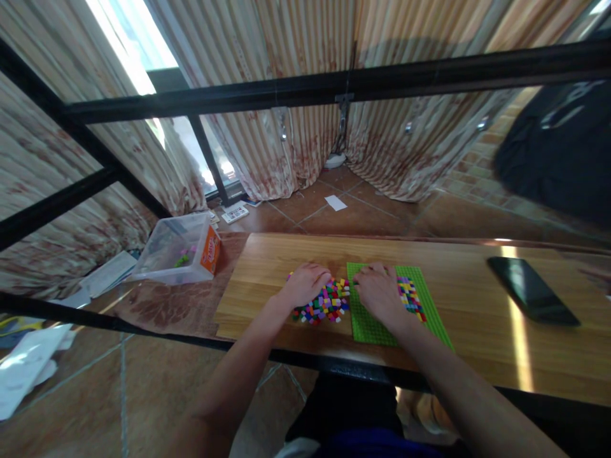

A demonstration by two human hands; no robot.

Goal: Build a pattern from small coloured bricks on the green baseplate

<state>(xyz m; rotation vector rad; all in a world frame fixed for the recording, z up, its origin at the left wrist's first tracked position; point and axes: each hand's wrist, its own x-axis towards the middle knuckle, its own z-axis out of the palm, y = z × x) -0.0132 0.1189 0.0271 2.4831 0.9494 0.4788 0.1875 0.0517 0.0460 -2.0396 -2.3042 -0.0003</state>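
A loose pile of small multicoloured toy bricks lies on the wooden tabletop. My left hand rests at the pile's upper left edge, its fingers curled together against the bricks; anything they hold is hidden. To the right of the pile lies a green studded baseplate. Above its left part, my right hand is bent downward with fingers closed at the studs, and I cannot see what is between them. Just right of that hand, rows of coloured bricks are set on the baseplate, partly covered by the hand.
A dark tablet-like slab lies on the table at the right. Left of the tabletop stands a clear plastic bin with an orange label and a few bricks inside. A black metal bar crosses beyond the table, before curtains.
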